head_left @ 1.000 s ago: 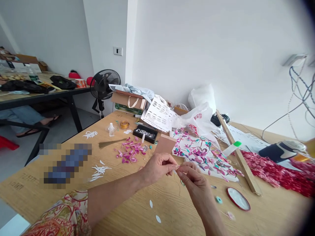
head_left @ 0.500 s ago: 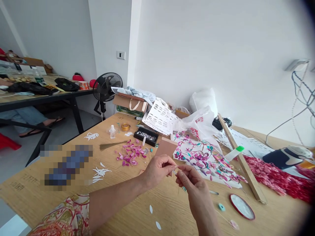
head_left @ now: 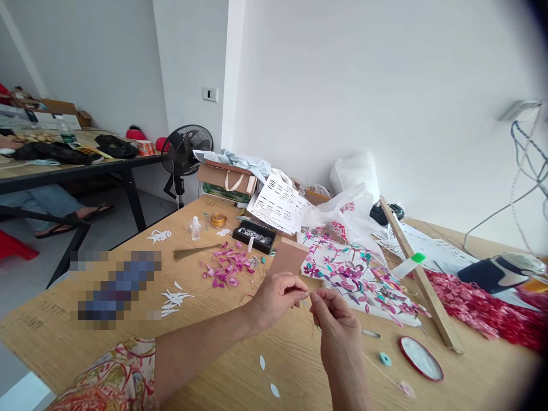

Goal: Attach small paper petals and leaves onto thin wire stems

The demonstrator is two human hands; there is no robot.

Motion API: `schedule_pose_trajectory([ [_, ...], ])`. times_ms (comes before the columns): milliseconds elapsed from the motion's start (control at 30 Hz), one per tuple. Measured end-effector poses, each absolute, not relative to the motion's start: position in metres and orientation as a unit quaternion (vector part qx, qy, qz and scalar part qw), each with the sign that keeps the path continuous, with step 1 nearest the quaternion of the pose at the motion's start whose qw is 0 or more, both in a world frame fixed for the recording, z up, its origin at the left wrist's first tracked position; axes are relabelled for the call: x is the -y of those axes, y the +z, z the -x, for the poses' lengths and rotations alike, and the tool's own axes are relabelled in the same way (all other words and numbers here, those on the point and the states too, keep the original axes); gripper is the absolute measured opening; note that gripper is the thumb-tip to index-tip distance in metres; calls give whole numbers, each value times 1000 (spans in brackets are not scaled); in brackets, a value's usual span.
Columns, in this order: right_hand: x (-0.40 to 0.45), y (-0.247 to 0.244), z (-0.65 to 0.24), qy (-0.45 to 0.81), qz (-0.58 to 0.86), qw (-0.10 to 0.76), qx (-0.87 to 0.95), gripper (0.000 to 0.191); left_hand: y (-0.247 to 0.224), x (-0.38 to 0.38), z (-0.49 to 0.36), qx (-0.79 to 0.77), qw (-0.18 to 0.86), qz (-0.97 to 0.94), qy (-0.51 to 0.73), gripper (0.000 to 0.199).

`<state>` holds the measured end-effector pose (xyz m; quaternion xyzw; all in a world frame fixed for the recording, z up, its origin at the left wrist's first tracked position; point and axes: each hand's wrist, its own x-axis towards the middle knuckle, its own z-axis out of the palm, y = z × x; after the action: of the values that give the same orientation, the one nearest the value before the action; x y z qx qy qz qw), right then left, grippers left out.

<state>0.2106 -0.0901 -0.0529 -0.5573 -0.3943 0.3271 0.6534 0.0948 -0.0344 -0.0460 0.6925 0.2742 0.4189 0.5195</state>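
Over the middle of the table my left hand [head_left: 276, 299] and my right hand [head_left: 340, 325] meet, fingertips almost touching. Thumb and forefinger are pinched in each. Between them runs a fine thread [head_left: 312, 321], whose loose strand hangs below the fingertips; anything smaller in the pinch is hidden. Left of my left hand lies a heap of pink petals [head_left: 229, 267]. Beyond my right hand, pink and teal flower sprays [head_left: 355, 268] spread over white sheets. White leaf-shaped pieces [head_left: 274, 390] lie nearer me. A teal spool [head_left: 385, 359] is to the right of my right hand.
A red-rimmed round dish [head_left: 421, 359] stands at the right, near a long wooden bar [head_left: 422, 279]. Behind are a black tray [head_left: 254, 237], a small clear bottle [head_left: 196, 229] and piled papers [head_left: 278, 205]. A person's legs [head_left: 51, 205] show under another table.
My right hand has shifted slightly left and turned, its fingertips closer to my left hand's. The hanging strand now shows more clearly. My left hand has barely moved.
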Motion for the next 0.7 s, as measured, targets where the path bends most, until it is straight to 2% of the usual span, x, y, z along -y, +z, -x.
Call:
schedule_pose_trajectory([
  [267, 91, -51, -207, 340, 553, 668, 364, 24, -48, 37, -96, -287, 607, -626, 398, 17],
  [600, 91, -55, -203, 353, 542, 674, 358, 23, -44, 40, -93, -279, 578, -635, 430, 11],
  [700, 91, -56, -202, 351, 539, 674, 363, 22, -44, 39, -92, -289, 531, -665, 439, 9],
])
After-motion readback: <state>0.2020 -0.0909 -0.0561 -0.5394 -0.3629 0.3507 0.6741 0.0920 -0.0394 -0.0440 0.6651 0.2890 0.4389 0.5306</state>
